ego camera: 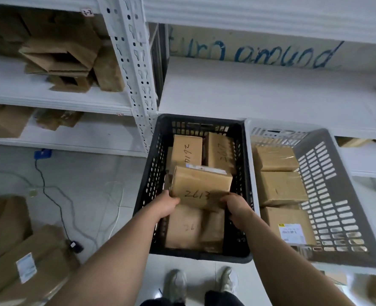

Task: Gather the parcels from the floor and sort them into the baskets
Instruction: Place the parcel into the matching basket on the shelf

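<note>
**Parcel marked 2613 (201,184) held low in the black basket (148,184) by both hands**

The left hand (168,205) grips the parcel's near left corner and the right hand (238,209) its near right corner, so the box lies straight ahead of both hands, neither one nearer. Its long axis runs left to right, across the basket's length (which runs away from the person). It sits tilted above the parcels already inside, overlapping a parcel marked 26 (185,226). Setting it down looks like a matter of lowering it forward onto that layer. The grey basket (328,195) stands just beside on the right, and cardboard boxes (28,261) lie on the floor (90,168) at left.
</note>
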The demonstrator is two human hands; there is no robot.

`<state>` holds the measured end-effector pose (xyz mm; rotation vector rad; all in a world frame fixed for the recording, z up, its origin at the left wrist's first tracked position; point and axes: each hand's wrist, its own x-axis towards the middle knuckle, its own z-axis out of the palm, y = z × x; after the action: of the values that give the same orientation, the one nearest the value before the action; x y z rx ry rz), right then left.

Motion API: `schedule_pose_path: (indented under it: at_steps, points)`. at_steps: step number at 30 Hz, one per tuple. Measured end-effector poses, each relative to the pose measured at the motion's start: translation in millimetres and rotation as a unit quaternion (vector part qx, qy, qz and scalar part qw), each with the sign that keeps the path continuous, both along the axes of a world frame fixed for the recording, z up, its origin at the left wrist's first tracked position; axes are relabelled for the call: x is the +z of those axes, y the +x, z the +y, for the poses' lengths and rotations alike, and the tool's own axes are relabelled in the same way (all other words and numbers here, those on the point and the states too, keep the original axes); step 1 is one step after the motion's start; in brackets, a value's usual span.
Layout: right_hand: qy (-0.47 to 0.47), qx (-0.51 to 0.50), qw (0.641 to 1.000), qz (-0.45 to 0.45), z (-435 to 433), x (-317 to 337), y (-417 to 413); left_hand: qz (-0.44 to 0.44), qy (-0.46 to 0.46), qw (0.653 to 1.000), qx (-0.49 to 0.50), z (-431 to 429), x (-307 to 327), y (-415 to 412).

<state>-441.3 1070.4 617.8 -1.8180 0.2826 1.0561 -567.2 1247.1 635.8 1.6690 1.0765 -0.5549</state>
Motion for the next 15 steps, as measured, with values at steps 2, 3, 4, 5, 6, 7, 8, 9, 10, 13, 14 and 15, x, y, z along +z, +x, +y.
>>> schedule_pose_path:
  at_steps: [2,3,4,5,6,7,8,9,10,13,14,15]
  points:
    - [0.001,0.013,1.000,-0.001,-1,2,-5,0.022,-0.011,1.000,-0.010,2,-7,0]
    - [0.005,0.013,1.000,0.000,-2,1,-6,0.031,-0.011,0.999,-0.016,2,-9,0]
    - [0.008,0.012,1.000,-0.002,-5,-2,-7,0.038,-0.004,0.999,-0.024,1,-10,0]
    - [0.010,0.012,1.000,-0.003,-6,-3,-7,0.042,0.005,0.999,-0.032,0,-8,1]
    - [0.015,0.010,1.000,-0.005,-7,-4,-7,0.043,0.014,0.998,-0.038,-2,-5,2]
    - [0.016,0.007,1.000,-0.007,-9,-4,-6,0.037,0.020,0.998,-0.041,-2,-4,2]
    - [0.021,0.006,1.000,-0.006,-10,-4,-6,0.028,0.021,0.998,-0.044,-2,-4,3]
    - [0.030,0.007,1.000,0.004,-12,-1,-6,0.022,0.020,0.999,-0.045,-3,-3,3]
    - [0.039,0.015,0.999,0.010,-13,1,-7,0.018,0.020,0.998,-0.049,-3,-4,3]
    - [0.037,0.060,0.997,-0.001,-18,6,-13,0.014,0.027,0.997,-0.066,-2,-3,0]
    - [0.036,0.055,0.998,-0.008,-20,4,-15,0.013,0.035,0.997,-0.067,-1,-2,-1]
    - [0.029,0.045,0.998,-0.018,-21,2,-16,0.009,0.040,0.997,-0.062,1,-2,-2]
